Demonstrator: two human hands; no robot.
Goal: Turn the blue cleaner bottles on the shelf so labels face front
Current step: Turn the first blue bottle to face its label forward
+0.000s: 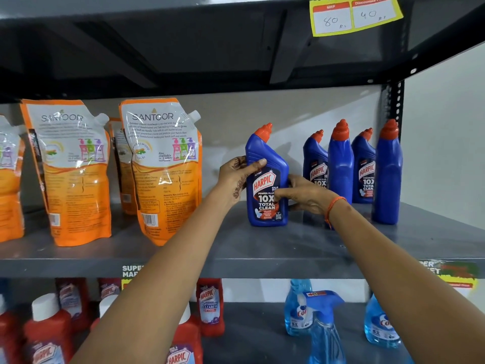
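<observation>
A blue cleaner bottle [266, 177] with an orange-red cap stands on the grey shelf [262, 248], its label facing me. My left hand [237, 177] grips its upper left side, thumb across the front. My right hand [304, 195] holds its lower right side, thumb on the label. To the right stand several more blue bottles: two back ones [315, 164] [366, 169] show labels, while two front ones [340, 164] [388, 174] show plain blue sides.
Orange soap refill pouches [162, 169] fill the shelf's left half. A black shelf [183, 48] hangs close overhead with a yellow price tag [354, 15]. Below are red cleaner bottles [210, 306] and light blue spray bottles [322, 324]. A black upright post [393, 103] stands at the right.
</observation>
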